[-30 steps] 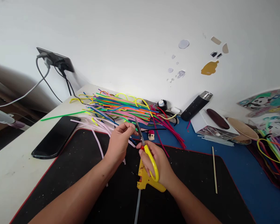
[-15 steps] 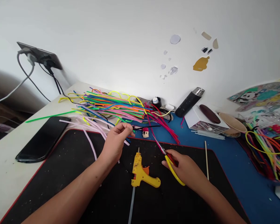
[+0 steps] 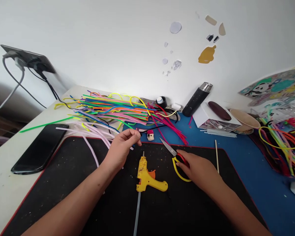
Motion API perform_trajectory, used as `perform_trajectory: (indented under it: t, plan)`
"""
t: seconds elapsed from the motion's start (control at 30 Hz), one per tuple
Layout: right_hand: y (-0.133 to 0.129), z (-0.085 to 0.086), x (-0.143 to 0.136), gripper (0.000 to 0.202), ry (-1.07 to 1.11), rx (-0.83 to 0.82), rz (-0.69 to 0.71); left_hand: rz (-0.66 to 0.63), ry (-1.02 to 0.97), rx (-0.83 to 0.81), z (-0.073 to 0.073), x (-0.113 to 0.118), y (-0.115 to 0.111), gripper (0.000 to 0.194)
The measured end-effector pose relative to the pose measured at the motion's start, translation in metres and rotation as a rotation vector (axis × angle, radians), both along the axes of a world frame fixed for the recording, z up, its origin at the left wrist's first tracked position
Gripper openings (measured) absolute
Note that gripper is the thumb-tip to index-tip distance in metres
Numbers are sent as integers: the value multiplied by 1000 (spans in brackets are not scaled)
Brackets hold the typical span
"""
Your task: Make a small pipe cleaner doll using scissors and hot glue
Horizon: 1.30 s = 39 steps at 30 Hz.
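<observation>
My left hand [image 3: 124,147] pinches a thin black pipe cleaner [image 3: 155,127], which points to the right over the mat's back edge. In my right hand [image 3: 198,167] is a pair of scissors [image 3: 169,147] with one red and one yellow handle; the blades look closed and point up and left. A yellow glue gun [image 3: 147,177] with a glue stick in its rear lies on the black mat [image 3: 108,209] between my hands. Just right of my left fingertips sits a small cream and pink piece [image 3: 150,135] with black spots.
A pile of colourful pipe cleaners [image 3: 118,109] lies along the wall. A phone [image 3: 39,149] rests at the left. Behind at the right are a black flask [image 3: 196,100] and a white box [image 3: 211,116]. A thin stick [image 3: 216,156] lies near the mat's right side.
The scissors have turned; their blades now point further left and show flat. The black pipe cleaner tilts up more. The whole view has shifted slightly.
</observation>
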State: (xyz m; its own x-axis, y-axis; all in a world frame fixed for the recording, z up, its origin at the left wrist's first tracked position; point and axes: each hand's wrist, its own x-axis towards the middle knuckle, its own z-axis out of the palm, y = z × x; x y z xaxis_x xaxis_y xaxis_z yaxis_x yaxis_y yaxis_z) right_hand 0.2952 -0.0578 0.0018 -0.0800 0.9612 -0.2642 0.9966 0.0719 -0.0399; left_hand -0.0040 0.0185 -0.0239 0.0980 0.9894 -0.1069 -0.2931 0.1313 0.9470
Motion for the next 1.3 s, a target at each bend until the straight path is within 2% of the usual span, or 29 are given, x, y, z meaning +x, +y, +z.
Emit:
perform_trajectory:
  t: [0.17,0.4,0.77,0.87,1.07,1.3]
  plan:
    - [-5,-3,-1,53,-18,-13,18,-32,22,9,1,2,-2,31]
    - [-12,-6,-7,47,98,-15,-16,-61,55,22,4,3,-4,30]
    - [-15,1,-14,50,67,-45,17,-74,95,42,6,4,-5,30]
    - [-17,4,-18,47,146,-67,-28,-80,110,45,7,3,-5,31]
    - [-24,0,-21,44,457,-145,-185,-87,119,47,7,3,-6,31]
    - [-22,0,-21,49,281,-78,-124,-124,179,52,9,3,-6,33]
